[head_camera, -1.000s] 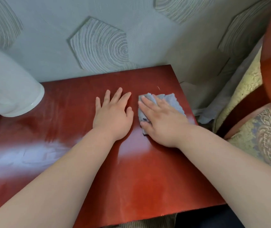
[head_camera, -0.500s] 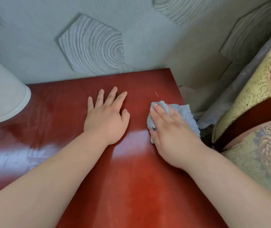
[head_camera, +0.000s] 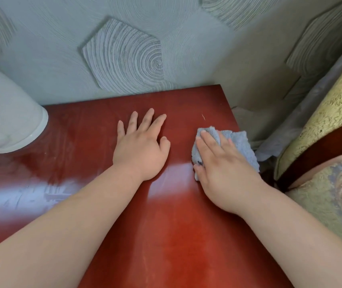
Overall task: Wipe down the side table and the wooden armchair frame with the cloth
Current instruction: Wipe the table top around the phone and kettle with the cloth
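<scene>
The cloth (head_camera: 241, 146) sits at the right edge of the surface (head_camera: 166, 235), mostly hidden under the right hand (head_camera: 226, 169), whose grip is flat, fingers straight, pressing it. The left hand (head_camera: 141, 150) lies spread beside it. The chair frame (head_camera: 319, 150) is cropped at right; bare wood stretches left.

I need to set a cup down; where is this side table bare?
Bare on the side table: the near middle between the forearms; the back strip between left hand and wall. Crowded: right edge, where the right hand presses the cloth; left corner, by the white object.
</scene>
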